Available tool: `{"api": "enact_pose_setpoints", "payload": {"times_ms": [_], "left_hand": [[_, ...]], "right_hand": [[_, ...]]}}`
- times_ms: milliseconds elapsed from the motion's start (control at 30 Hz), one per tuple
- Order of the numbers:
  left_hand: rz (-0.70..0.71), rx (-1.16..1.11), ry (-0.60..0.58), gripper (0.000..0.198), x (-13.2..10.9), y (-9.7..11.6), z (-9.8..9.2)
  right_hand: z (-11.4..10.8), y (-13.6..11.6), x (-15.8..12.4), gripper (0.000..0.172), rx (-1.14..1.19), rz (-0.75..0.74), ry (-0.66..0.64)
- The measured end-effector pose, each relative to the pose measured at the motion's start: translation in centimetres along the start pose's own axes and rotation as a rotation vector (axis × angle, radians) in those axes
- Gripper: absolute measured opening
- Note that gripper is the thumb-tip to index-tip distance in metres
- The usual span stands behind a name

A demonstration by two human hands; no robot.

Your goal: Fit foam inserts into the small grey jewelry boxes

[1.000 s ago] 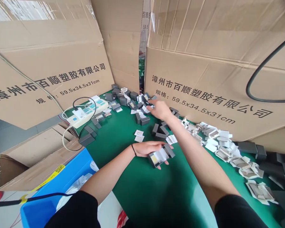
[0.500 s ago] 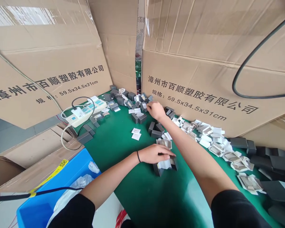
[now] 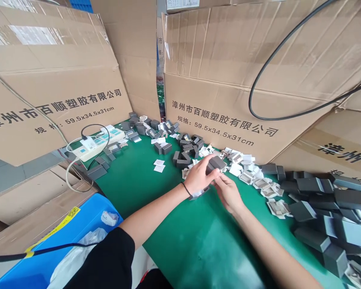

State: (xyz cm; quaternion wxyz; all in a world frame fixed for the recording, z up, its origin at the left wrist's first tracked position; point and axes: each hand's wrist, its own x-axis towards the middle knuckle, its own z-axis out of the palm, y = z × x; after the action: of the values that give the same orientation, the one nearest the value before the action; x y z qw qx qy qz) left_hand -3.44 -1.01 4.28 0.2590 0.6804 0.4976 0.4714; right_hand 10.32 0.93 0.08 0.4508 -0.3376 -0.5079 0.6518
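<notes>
Raised above the green table [image 3: 180,233], a small dark grey box [image 3: 218,163] is gripped by my left hand [image 3: 200,176], thumb on the near side and fingers round the far side. My right hand [image 3: 228,192] is closed at the underside of that box, fingertips beside the left thumb and partly hidden by it. Below my left wrist lies an open grey box with a white insert [image 3: 198,194], mostly covered by the hand. More dark boxes [image 3: 183,158] and folded white paper inserts [image 3: 246,176] lie just beyond both hands.
Large cardboard sheets [image 3: 216,100] wall the far side. White inserts and a heap of dark boxes [image 3: 315,200] line the right. A power strip [image 3: 99,142] with cables sits at left, above a blue bin [image 3: 57,237]. Two white cards [image 3: 159,165] lie mid-table. A black cable [image 3: 258,80] loops at right.
My right hand has come back from the far pile to meet my left hand. My left hand has left the box on the table and now holds a dark box in the air. The view has shifted right.
</notes>
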Motion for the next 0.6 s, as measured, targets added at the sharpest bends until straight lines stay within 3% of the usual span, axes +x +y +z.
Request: {"api": "enact_pose_setpoints", "payload": {"times_ms": [133, 267, 400, 600], "left_hand": [[0.277, 0.113, -0.227, 0.052, -0.4, 0.4, 0.6], [0.473, 0.205, -0.347, 0.046, -0.9, 0.0, 0.6], [0.427, 0.167, -0.434, 0.049, -1.2, -1.1, 0.4], [0.356, 0.157, -0.455, 0.059, -1.3, -1.9, 0.0]], "right_hand": [[-2.5, -0.5, 0.0, 0.032, 0.247, 0.187, -0.077], [-4.0, -0.9, -0.1, 0.045, 0.211, 0.27, -0.127], [-3.9, -0.9, -0.2, 0.034, 0.097, 0.235, -0.141], [-2.9, -0.9, -0.1, 0.036, 0.085, 0.212, -0.125]]}}
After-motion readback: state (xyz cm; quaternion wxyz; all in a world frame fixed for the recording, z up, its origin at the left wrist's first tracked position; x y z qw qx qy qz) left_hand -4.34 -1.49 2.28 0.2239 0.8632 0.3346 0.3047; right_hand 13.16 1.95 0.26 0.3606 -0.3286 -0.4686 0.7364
